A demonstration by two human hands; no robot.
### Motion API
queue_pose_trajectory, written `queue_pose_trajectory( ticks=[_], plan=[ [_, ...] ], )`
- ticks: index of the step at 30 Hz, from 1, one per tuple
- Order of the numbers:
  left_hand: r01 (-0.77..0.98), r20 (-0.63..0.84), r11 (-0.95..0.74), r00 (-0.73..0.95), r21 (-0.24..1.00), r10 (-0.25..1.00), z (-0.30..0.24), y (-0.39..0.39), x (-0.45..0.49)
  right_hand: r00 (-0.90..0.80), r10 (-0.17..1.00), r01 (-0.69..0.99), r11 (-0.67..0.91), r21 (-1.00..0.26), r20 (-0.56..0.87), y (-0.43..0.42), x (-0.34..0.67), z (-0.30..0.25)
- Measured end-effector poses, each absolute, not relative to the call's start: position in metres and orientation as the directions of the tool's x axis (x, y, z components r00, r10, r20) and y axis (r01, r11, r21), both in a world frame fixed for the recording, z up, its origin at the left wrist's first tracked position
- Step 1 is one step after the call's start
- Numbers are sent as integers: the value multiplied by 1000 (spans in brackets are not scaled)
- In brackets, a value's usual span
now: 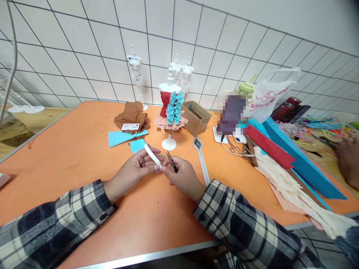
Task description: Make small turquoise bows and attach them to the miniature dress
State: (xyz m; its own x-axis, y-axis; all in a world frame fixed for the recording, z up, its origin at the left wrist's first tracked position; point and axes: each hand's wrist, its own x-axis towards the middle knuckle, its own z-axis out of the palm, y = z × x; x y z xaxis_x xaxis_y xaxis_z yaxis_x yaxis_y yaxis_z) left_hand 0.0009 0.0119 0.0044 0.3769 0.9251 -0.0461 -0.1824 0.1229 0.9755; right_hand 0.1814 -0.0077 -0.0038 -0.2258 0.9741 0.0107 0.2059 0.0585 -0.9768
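My plaid flannel sleeves (70, 220) lay nearest to me on the orange tabletop (70, 149), both forearms resting on it. My left hand (131, 172) was curled, its fingers and thumb pinching a narrow white paper strip (153, 156) that slanted up and away from my fingertips. My right hand (182, 175) met it at the strip's lower end, thumb and forefinger pressed on the paper, while the other fingers kept small dark snips (171, 161) tucked in the palm, blades pointing away from me. The two hands touched at the fingertips, just above the tabletop.

Just beyond my left hand lay small light-blue paper pieces (126, 137). Behind them sat a crumpled brown paper bundle (131, 116) with a white label on it. Beside that stood a small white dress-form mannequin (170, 112) on a round foot, wearing a red bodice, a turquoise ruffle and a pink skirt. To its right was an open brown cardboard box (196, 117), and a long white plastic tool (202, 160) lay on the tabletop near my right wrist.

Further right, sheets of red, blue and cream crepe paper (280, 157) were spread out, with a white plastic bag (266, 97) behind them. Three bare white mannequins (179, 73) stood against the white tiled wall (224, 37). Another person's hand (347, 160) showed at the far right edge.
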Motion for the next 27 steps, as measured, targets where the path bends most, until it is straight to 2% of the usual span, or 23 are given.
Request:
queue_pose_trajectory(
  ticks=[4,9,12,16,19,22,24,27],
  plan=[
    [-174,-35,101,345,980,938,4,13,2,-221,975,193,52,-980,8,-8,181,-4],
    [-180,-42,110,343,977,938,6,13,2,-200,978,260,108,-959,56,-8,182,-5],
    [-192,-66,140,346,971,936,9,11,3,-205,976,343,147,-928,78,-9,182,-4],
    [-218,-81,165,351,962,933,13,9,5,-202,965,514,251,-820,169,-9,184,-3],
    [-192,-86,158,340,969,936,13,10,5,-205,960,568,276,-775,192,-8,184,-2],
    [-179,-93,149,289,973,953,11,11,3,-166,968,543,248,-802,187,-9,185,2],
    [-191,-92,140,241,972,966,11,12,2,-133,975,467,220,-856,178,-11,186,6],
    [-216,-59,97,173,972,983,14,13,1,-228,969,286,156,-945,91,-16,187,8]
  ],
)
